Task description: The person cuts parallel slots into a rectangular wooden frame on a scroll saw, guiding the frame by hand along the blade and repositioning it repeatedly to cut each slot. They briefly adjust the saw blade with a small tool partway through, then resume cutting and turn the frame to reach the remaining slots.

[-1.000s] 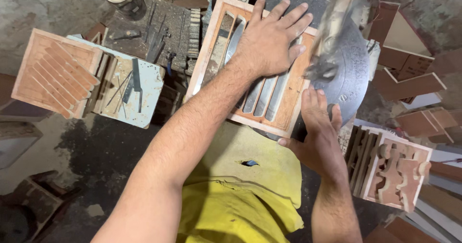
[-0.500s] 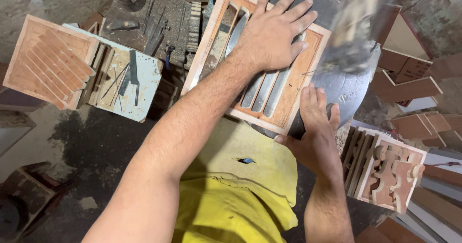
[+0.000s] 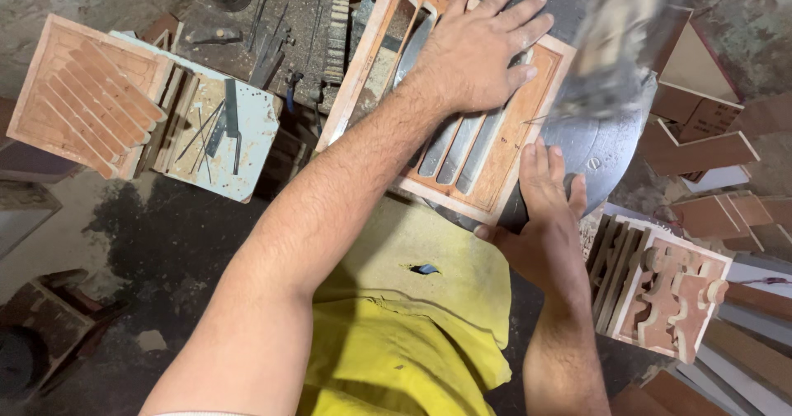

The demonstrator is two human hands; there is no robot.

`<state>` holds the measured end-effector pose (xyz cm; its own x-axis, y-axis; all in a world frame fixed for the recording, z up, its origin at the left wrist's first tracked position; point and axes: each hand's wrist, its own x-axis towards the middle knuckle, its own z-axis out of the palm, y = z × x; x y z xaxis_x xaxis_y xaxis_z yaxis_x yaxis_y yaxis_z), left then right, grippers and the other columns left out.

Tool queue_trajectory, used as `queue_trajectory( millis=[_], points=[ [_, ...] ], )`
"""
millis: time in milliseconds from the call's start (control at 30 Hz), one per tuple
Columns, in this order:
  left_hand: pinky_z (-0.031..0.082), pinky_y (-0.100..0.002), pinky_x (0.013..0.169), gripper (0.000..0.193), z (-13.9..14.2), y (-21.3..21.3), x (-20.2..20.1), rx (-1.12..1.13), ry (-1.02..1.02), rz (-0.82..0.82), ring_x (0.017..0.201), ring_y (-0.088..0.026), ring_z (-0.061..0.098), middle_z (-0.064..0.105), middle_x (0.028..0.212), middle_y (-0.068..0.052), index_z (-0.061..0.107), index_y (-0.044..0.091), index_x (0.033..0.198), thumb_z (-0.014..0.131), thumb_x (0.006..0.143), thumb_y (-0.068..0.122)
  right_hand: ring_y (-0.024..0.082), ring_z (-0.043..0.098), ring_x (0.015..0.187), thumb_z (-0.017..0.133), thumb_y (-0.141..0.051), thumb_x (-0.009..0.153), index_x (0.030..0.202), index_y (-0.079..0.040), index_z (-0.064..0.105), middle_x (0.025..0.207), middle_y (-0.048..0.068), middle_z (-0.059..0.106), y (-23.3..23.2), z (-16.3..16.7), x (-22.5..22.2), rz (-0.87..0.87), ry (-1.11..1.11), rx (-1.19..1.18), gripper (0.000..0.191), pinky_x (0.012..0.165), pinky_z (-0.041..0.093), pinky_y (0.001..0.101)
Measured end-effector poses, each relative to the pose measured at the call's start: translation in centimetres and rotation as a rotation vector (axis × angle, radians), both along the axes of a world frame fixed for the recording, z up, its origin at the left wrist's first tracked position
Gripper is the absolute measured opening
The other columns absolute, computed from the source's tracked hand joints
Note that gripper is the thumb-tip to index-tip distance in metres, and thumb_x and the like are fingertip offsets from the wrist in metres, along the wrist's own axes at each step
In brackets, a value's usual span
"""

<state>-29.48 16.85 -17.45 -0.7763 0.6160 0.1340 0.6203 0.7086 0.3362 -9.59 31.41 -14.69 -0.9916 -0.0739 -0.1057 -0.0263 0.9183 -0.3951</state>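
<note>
Left hand (image 3: 483, 53) lies flat, fingers spread, palm pressed on the slotted wooden panel (image 3: 528, 123). Right hand (image 3: 544, 218) is open too, fingers extended together against the panel's near right edge, gripping nothing. The panel (reddish-brown, with long cut-through slots) rests on a round grey metal table (image 3: 610, 148), tilted across it. A blurred machine part (image 3: 615, 61) stands above the panel's right side; its detail cannot be made out. Just right of the right hand sits a stack of fretwork pieces (image 3: 668, 292). Well to the left lies a ribbed wooden panel (image 3: 82, 94). Yellow cloth (image 3: 396, 333) covers the lap.
</note>
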Motion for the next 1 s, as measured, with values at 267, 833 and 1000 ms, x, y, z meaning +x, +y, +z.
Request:
queue_trajectory(
  millis=[267, 833, 1000],
  points=[
    [0.007, -0.061, 0.123, 0.061, 0.3, 0.0, -0.2, 0.011, -0.009, -0.002, 0.150, -0.026, 0.029, 0.037, 0.162, 0.000, 0.046, 0.023, 0.152, 0.057, 0.098, 0.049, 0.040, 0.024, 0.156, 0.097, -0.024, 0.047, 0.154, 0.006, 0.032, 0.162, 0.027, 0.034, -0.1, -0.1, 0.0, 0.004, 0.035, 0.006, 0.129, 0.121, 0.012, 0.0630],
    [0.012, -0.060, 0.124, 0.060, -0.4, 0.3, -1.3, 0.116, 0.007, -0.001, 0.150, -0.024, 0.031, 0.042, 0.161, -0.001, 0.052, 0.020, 0.150, 0.063, 0.097, 0.045, 0.038, 0.016, 0.159, 0.095, -0.028, 0.054, 0.159, 0.002, 0.026, 0.168, 0.025, 0.026, 0.7, -0.6, -1.1, 0.000, -0.011, 0.011, 0.129, 0.122, 0.006, 0.0602],
    [0.010, -0.063, 0.123, 0.059, 0.3, -0.2, -0.9, 0.084, -0.005, -0.029, 0.150, -0.026, 0.030, 0.041, 0.161, -0.001, 0.052, 0.021, 0.150, 0.061, 0.097, 0.045, 0.039, 0.016, 0.158, 0.096, -0.032, 0.056, 0.157, 0.007, 0.026, 0.165, 0.029, 0.026, 0.5, -0.2, -0.6, 0.042, -0.007, 0.035, 0.129, 0.121, 0.006, 0.0622]
  ],
)
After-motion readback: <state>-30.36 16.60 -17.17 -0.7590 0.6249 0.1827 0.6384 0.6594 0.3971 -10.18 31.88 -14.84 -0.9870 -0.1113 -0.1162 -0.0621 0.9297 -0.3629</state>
